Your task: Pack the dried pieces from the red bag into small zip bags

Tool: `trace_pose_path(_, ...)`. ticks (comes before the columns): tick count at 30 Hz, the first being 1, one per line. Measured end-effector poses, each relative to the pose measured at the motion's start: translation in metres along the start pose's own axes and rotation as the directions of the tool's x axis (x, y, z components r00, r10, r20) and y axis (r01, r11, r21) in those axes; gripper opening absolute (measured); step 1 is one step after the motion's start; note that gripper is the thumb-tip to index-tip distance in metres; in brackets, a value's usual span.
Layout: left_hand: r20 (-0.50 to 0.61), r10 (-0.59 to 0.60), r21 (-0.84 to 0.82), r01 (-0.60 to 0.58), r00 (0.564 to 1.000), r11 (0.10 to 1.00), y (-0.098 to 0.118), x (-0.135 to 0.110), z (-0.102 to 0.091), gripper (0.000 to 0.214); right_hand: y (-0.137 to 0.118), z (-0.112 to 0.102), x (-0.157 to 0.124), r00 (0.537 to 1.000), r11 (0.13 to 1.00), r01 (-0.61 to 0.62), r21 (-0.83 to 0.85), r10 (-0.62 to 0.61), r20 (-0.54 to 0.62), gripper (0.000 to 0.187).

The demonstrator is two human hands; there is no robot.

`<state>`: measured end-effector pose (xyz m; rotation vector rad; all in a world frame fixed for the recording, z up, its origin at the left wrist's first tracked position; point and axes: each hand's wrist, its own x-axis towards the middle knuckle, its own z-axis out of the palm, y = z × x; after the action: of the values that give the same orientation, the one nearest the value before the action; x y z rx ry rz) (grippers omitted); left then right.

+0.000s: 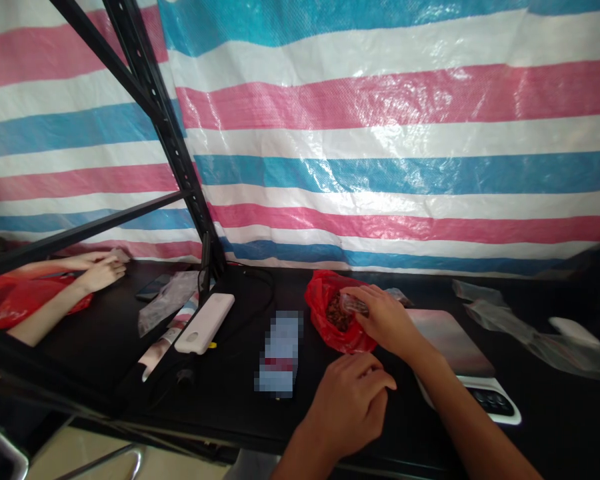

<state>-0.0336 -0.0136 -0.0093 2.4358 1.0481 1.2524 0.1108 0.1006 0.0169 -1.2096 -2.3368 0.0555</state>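
Note:
A red plastic bag (320, 293) stands with its mouth spread on the black table, and small brown pieces (336, 313) fill it. Over the bag's right side, my right hand (383, 321) pinches a small clear plastic packet (353, 305), its fingertips at the brown pieces. My left hand (349, 400) is just in front of the bag, loosely closed with its fingers curled. Nothing shows in it, though the palm faces away. Under my right forearm lies a silvery, white-edged flat thing (450, 340) with a dark camera-like block.
A blurred-out phone-like rectangle (283, 353) and a white power bank (205, 323) lie left of the bag. Clear plastic wrappers (520, 327) lie on the right. A black metal rack post (180, 160) separates me from another person's hands (103, 272). Striped sheeting (380, 167) hangs behind.

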Motion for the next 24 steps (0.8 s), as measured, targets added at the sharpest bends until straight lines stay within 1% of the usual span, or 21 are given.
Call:
trace_pose_path(3,-0.001,0.0,-0.005,0.0,1.0,1.0,0.0,0.001,0.002,0.027,0.001,0.0,-0.002,0.999,0.999,-0.035,0.027,0.035,-0.014,0.037)
trace_pose_path(5,-0.001,-0.001,-0.004,0.001,1.0,1.0,0.001,0.001,0.003,0.027,0.001,0.001,-0.004,0.999,0.999,-0.036,0.034,0.037,-0.038,0.034)
trace_pose_path(9,0.003,-0.001,-0.003,0.001,1.0,1.0,0.001,0.002,0.004,0.027,-0.001,0.004,-0.008,0.996,0.999,-0.018,0.035,0.021,-0.088,0.033)
trace_pose_path(12,-0.011,0.003,-0.013,-0.003,1.0,1.0,0.001,0.002,0.005,0.027,-0.002,0.003,-0.009,0.99,0.994,-0.059,0.087,0.07,-0.124,0.032)
trace_pose_path(15,-0.019,0.007,-0.021,-0.007,1.0,1.0,0.001,0.002,0.006,0.028,0.001,0.001,-0.013,0.973,0.976,-0.122,0.183,0.154,-0.171,0.035)
trace_pose_path(17,-0.019,0.005,-0.025,-0.005,1.0,1.0,0.001,0.002,0.005,0.028,0.006,-0.001,-0.018,0.963,0.95,-0.143,0.279,0.198,-0.181,0.039)
trace_pose_path(20,-0.021,-0.001,-0.033,0.0,1.0,0.999,0.001,0.003,0.004,0.029,0.014,-0.003,-0.026,0.951,0.89,-0.138,0.434,0.241,-0.192,0.041)
trace_pose_path(24,-0.018,-0.002,-0.039,0.001,1.0,0.999,0.002,0.004,0.004,0.029,0.018,-0.005,-0.035,0.937,0.806,-0.128,0.578,0.289,-0.196,0.043)
